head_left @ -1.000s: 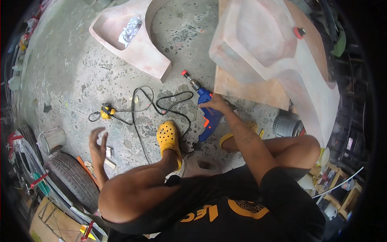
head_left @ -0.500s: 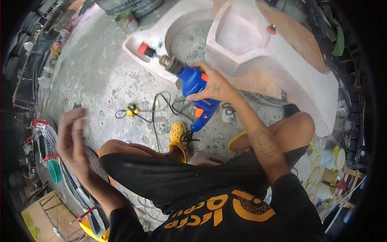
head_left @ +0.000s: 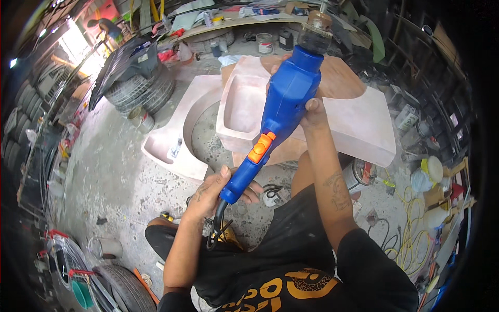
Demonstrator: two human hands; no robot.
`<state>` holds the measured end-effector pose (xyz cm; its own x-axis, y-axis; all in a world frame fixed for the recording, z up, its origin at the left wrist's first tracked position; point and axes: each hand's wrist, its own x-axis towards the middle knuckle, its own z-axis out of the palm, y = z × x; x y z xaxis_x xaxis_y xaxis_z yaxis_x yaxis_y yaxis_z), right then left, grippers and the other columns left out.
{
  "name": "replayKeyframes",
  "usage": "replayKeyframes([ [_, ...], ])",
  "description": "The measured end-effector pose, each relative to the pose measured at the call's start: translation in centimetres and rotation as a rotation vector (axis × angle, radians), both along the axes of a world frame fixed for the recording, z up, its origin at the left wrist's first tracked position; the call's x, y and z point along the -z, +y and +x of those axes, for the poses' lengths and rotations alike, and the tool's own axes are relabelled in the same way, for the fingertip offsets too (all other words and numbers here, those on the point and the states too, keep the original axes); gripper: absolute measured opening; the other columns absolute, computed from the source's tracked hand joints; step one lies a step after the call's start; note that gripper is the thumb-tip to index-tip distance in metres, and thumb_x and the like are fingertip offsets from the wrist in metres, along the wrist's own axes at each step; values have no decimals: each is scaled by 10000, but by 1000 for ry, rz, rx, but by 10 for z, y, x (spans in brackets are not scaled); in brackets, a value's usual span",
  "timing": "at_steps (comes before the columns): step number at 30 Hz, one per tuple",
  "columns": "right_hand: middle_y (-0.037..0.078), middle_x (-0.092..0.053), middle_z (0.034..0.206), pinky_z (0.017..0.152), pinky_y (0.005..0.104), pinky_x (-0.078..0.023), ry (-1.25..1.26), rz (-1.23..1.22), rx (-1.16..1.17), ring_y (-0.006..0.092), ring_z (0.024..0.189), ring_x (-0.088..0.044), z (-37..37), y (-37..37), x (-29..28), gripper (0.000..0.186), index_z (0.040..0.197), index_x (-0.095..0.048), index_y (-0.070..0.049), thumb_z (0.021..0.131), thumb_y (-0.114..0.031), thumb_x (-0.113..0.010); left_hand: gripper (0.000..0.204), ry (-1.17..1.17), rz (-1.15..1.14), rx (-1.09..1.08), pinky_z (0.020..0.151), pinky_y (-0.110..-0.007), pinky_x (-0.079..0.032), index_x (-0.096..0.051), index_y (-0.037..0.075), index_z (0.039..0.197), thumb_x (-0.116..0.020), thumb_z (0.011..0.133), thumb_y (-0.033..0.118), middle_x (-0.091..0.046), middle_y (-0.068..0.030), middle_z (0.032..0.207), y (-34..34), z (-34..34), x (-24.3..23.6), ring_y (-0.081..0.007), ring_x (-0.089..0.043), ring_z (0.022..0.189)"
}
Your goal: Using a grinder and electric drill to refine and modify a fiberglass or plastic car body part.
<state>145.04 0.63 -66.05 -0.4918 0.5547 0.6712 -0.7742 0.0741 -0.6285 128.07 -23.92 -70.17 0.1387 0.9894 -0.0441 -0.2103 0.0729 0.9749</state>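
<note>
A blue power drill [head_left: 291,96] with an orange trigger is raised in front of me, its chuck [head_left: 315,32] pointing up and away. Around the drill's body is my right hand [head_left: 316,115], thumb on the near side and fingertips showing at the far side. My left hand [head_left: 208,193] cups the lower end of the handle, thumb on one side and fingers emerging at the other. A black cord [head_left: 218,229] hangs from the handle's end. Beyond the drill lies a large pinkish-white moulded panel [head_left: 364,125] with recesses and a round cutout. The chuck's front end is partly cut off by the frame edge.
Stacked tyres [head_left: 140,93] and a can [head_left: 140,118] stand at the far left. Another tyre [head_left: 125,286] and a tin [head_left: 104,248] are near my left. Yellow cord [head_left: 410,234] lies at right. A cluttered bench [head_left: 244,25] spans the back, and a person [head_left: 106,28] is far left.
The drill has come up closer and turned chuck-upward. My left hand has moved from the left side onto its handle. The view has tilted up toward the back of the workshop.
</note>
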Motion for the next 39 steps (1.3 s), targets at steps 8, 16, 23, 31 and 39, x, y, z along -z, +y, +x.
replayKeyframes([
  [8,159,-592,1255,831,457,-574,562,-224,-343,330,1020,-659,-4,36,70,1244,1507,-349,-52,626,-866,-679,690,-859,-153,150,648,-375,-591,-399,-82,1440,-532,1007,439,-662,-267,1103,32,76,1,-299,-703,695],
  [16,223,-599,1250,905,506,-582,352,-427,-271,389,1084,-671,8,2,51,1197,1423,-435,-17,743,-993,-299,514,-711,-44,-92,606,-385,-597,-412,-72,1323,-637,960,214,-609,-176,982,38,97,40,-283,-677,655],
  [23,217,-562,1197,837,561,-559,422,-449,-380,416,973,-657,11,-9,52,1004,1345,-491,-1,864,-859,-290,556,-630,-11,-95,647,-441,-596,-386,-42,1346,-661,928,200,-562,-156,919,42,111,57,-255,-660,657],
  [31,161,-678,944,741,376,-595,208,-402,-63,253,822,-713,3,-19,49,846,1122,-607,-7,901,-795,-392,576,-802,-57,-77,580,-392,-545,-385,3,1380,-633,891,184,-525,-122,876,44,108,77,-203,-580,579],
  [39,218,-660,1083,769,403,-563,46,-465,31,323,882,-698,2,-22,53,989,1278,-558,26,890,-841,-285,585,-1066,-9,37,624,-404,-543,-382,-12,1389,-613,885,172,-557,-144,949,50,106,97,-207,-585,643],
])
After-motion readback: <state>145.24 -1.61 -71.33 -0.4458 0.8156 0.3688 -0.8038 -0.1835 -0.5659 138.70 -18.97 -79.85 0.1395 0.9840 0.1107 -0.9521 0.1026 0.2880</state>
